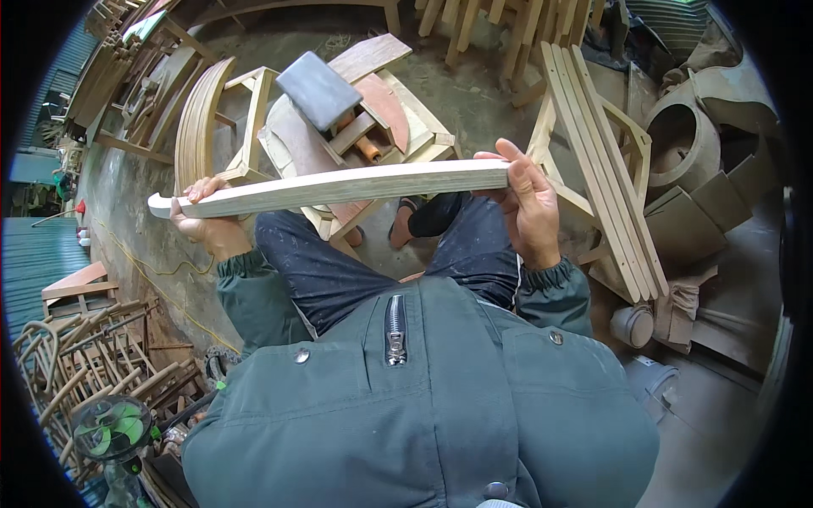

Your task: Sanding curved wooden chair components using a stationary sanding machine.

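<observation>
- Workshop setting: bare concrete floor (474,102) w/ unfinished wooden furniture parts stacked all around.
- Pale, long, slightly curved wooden slat (339,186): held roughly horizontal across the view, above the person's knees, spanning from left hand to right hand.
- Left hand (207,220): grip closed around the slat's left end, fingers over the top edge; rounded tip of the slat projects just past the hand.
- Right hand (527,207): grip clamped on the slat's right end, thumb on top, fingers wrapped at the end face.
- Person seated; dark dust-speckled trousers (339,262) and green zip jacket (423,406) fill the lower centre.
- Grey rectangular padded block (318,89): rests on a low wooden frame (406,118) beyond the slat, apart from it.
- Upright slatted wooden frame (601,161): just beside the right hand, to its right.
- Bent wooden arcs (199,123): stand at upper left, near the block's frame.
- Small green fan (112,427): lower left, beside a pile of thin bent wooden rods (85,356).
</observation>
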Demonstrator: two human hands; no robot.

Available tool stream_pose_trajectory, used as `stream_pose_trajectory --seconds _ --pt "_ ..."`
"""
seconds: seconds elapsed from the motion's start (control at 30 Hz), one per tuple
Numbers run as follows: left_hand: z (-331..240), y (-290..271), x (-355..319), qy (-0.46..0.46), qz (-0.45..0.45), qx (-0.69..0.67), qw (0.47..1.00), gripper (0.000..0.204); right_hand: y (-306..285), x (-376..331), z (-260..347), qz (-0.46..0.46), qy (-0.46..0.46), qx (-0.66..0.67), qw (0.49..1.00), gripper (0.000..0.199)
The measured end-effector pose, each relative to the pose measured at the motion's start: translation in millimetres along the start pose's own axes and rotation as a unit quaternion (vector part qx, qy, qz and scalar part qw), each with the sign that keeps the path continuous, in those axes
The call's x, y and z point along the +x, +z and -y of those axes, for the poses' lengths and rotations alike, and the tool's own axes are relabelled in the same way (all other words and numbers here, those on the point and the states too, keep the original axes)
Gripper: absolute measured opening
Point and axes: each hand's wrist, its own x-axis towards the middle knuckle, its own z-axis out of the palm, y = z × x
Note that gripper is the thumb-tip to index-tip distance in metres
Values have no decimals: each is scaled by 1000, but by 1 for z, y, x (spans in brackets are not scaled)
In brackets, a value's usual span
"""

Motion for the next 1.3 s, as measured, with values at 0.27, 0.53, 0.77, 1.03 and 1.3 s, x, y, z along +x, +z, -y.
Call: stream_pose_trajectory --seconds 0.27,0.53,0.77,1.03,1.3 --pt "2 3 -11 34 -66 79 994 29 0 16 -10 -55 21 53 997 48" --pt "-4 149 -8 110 194 216 951 34 -17 6 23 -129 -79 -236 960 44" --pt "72 240 -19 96 436 594 669 48 22 -38 121 -70 -495 -512 699 34" --pt "233 87 -113 347 592 688 236 16 -8 -81 202 -55 -312 -908 276 84" --pt "278 23 -149 319 709 584 234 17 -79 -175 234 -3 140 -892 430 56"
